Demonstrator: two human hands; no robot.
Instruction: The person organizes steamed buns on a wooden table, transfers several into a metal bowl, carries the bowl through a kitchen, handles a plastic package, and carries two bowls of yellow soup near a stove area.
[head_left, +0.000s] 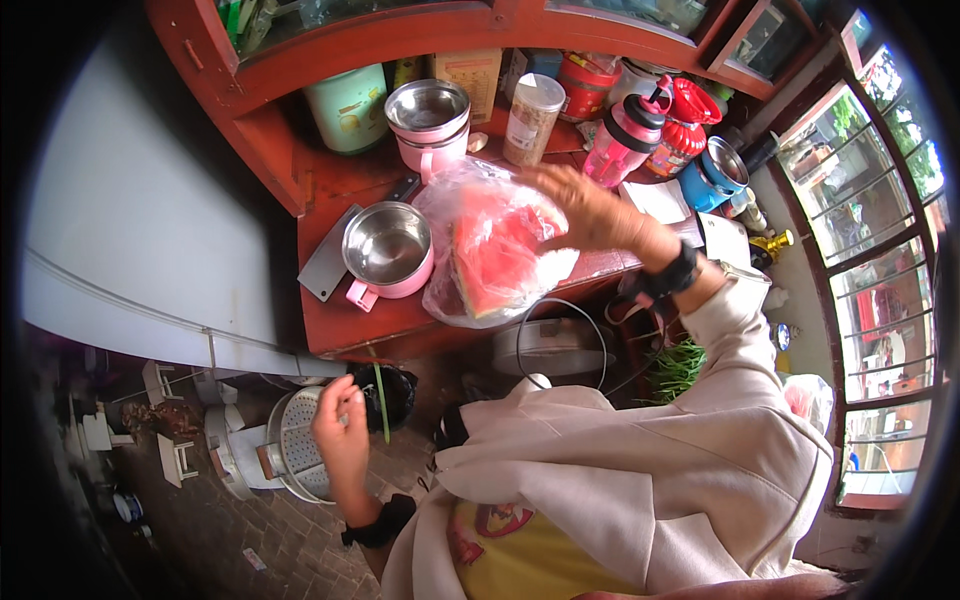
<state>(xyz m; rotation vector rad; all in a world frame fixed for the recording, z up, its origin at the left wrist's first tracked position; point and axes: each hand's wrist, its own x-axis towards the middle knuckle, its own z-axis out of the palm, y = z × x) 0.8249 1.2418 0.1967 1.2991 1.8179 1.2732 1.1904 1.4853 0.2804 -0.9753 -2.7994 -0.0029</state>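
Note:
A cut piece of watermelon lies in a clear plastic bag on the red tabletop. Over the right side of the bag is my right hand, its fingers spread; whether the fingertips touch the plastic is unclear. My left hand hangs low in front of the table edge, fingers bent, and whether it holds anything cannot be made out. A pink-and-steel bowl with a handle stands left of the bag, on or against the blade of a cleaver. Behind the bag are stacked pink-and-steel bowls.
At the back stand a green canister, a clear jar, a pink bottle and a blue steel-lined container. Red cabinet doors overhang them. Below the table are a black-lined bin, a perforated steamer tray and green leaves.

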